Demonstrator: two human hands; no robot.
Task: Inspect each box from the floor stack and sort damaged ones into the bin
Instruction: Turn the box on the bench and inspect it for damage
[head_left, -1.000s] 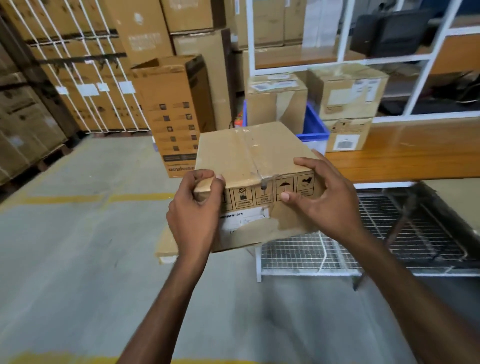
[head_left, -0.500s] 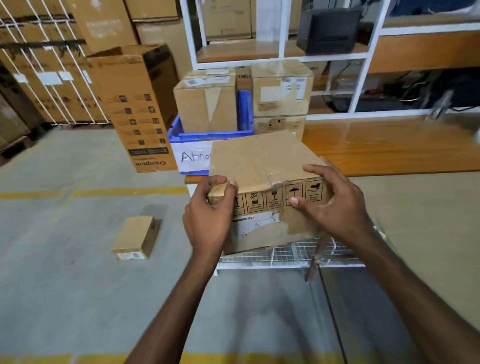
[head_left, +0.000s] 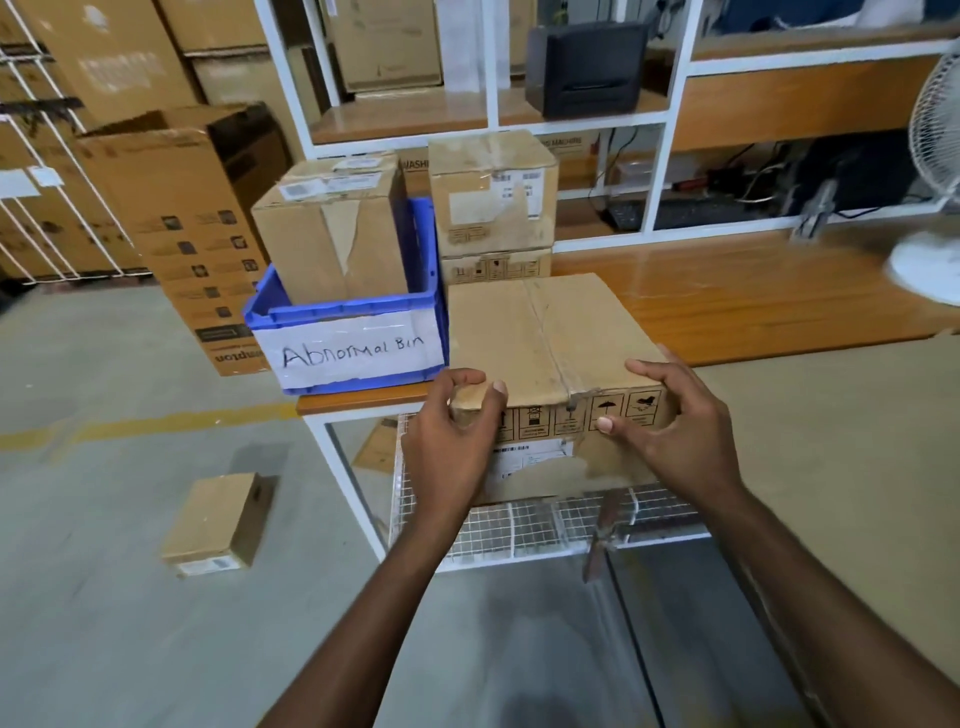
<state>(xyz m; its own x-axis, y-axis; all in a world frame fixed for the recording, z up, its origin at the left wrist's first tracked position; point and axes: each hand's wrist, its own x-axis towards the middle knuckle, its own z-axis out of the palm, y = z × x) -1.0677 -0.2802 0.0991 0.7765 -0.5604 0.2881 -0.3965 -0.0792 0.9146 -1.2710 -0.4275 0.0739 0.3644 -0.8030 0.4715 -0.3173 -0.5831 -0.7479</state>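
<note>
- A warehouse: stacked cardboard cartons (head_left: 104, 67) along the wall.
- A concrete floor (head_left: 104, 649) with a painted yellow line (head_left: 156, 425).
- A blue bin (head_left: 363, 306) labelled "Abnormal Bin" on a wooden bench (head_left: 727, 296).

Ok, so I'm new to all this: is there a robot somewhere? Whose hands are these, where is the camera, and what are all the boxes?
No robot here: a person works with bare hands. The single picture comes from a camera worn on their head, looking forward and down. The left hand and the right hand each have a grip on a near corner of a taped cardboard box. Its front face shows handling symbols and a label that looks torn. Behind it runs a wooden counter. On the counter sits a blue bin labelled "Abnormal Bin", with a tall box inside, and stacked boxes stand beside it. A small box lies on the floor to the left. Whether the held box rests on the counter, I cannot tell.
</note>
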